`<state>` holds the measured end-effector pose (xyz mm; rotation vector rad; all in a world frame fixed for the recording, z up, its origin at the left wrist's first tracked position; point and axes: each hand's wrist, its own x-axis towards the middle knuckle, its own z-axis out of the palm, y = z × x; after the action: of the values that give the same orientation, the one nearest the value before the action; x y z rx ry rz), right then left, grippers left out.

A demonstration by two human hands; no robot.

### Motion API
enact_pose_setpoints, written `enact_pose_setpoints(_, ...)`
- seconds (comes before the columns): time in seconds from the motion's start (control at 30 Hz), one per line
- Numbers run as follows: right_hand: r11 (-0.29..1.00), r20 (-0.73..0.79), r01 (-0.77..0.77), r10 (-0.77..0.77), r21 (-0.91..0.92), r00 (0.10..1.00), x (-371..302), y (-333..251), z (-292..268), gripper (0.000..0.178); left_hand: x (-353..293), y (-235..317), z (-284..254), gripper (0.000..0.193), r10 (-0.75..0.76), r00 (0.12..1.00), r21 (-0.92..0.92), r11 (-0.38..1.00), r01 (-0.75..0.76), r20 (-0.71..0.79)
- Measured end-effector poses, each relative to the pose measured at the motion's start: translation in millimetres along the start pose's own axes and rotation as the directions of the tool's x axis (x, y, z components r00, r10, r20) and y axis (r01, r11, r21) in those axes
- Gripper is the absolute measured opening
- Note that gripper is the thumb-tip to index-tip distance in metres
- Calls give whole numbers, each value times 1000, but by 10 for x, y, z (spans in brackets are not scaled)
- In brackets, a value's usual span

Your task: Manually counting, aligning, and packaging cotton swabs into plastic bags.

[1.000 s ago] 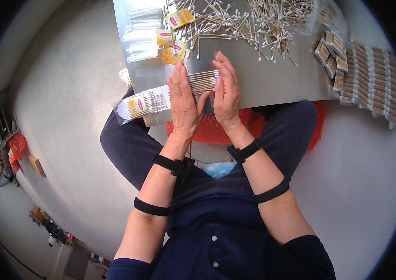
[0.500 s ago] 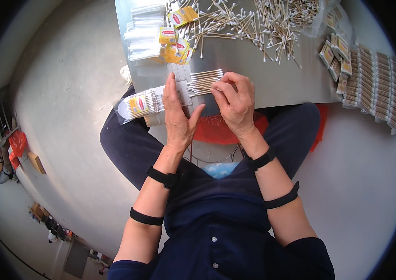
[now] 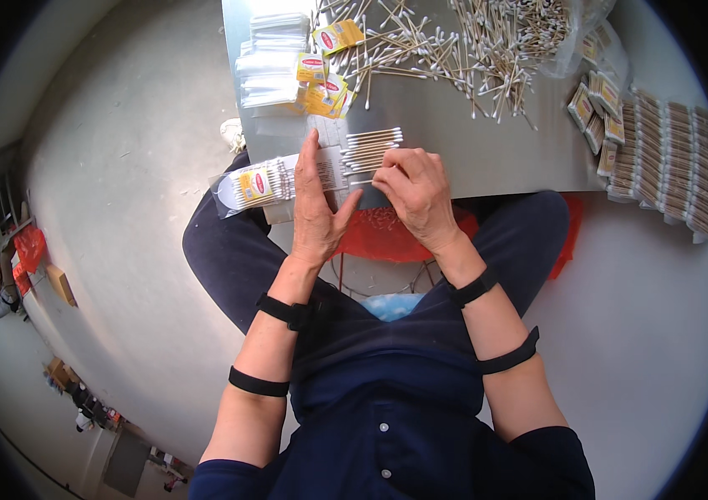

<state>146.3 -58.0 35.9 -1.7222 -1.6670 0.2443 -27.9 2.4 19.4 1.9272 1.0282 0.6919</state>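
Observation:
A neat row of cotton swabs (image 3: 373,150) lies side by side at the table's near edge, tips pointing left and right. My right hand (image 3: 422,193) is at the row's near right end, thumb and fingers pinched on the end of a single cotton swab (image 3: 362,182). On the row's left, my left hand (image 3: 314,208) stands on edge, fingers stretched out and thumb apart, holding nothing. Beyond that hand lies a clear bag (image 3: 222,193) with packed swabs and a yellow card (image 3: 256,183) inside, partly over the table edge.
Loose swabs (image 3: 496,62) are heaped across the far part of the metal table (image 3: 454,150). Clear bags (image 3: 275,62) and yellow cards (image 3: 325,96) are stacked at the far left. Filled packs (image 3: 662,154) stand in rows on the right. Red plastic (image 3: 387,237) hangs beneath the table edge.
My right hand has moved slightly down toward me, and the pinched swab now lies at the near end of the row. My left hand keeps its pose. The whole view has shifted a little.

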Motion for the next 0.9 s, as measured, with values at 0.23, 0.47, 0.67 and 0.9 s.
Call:
enact_pose_setpoints(0.23, 980, -89, -187, 193, 69, 977, -11, 87, 60, 19, 113, 34, 176, 92, 108, 993, 271, 958, -90, -52)
enact_pose_setpoints(0.47, 741, -249, -241, 484, 627, 839, 141, 113, 320, 33, 281, 169, 483, 64, -76, 965, -157, 987, 36, -253)
enact_pose_setpoints(0.67, 706, -200, -248, 487, 663, 850, 87, 59, 444, 35, 387, 212, 672, 54, -128, 934, -280, 959, 32, -333)
enact_pose_setpoints(0.9, 696, -184, -243, 479, 676, 858, 124, 54, 479, 36, 399, 171, 682, 52, -102, 939, -336, 942, -15, -328)
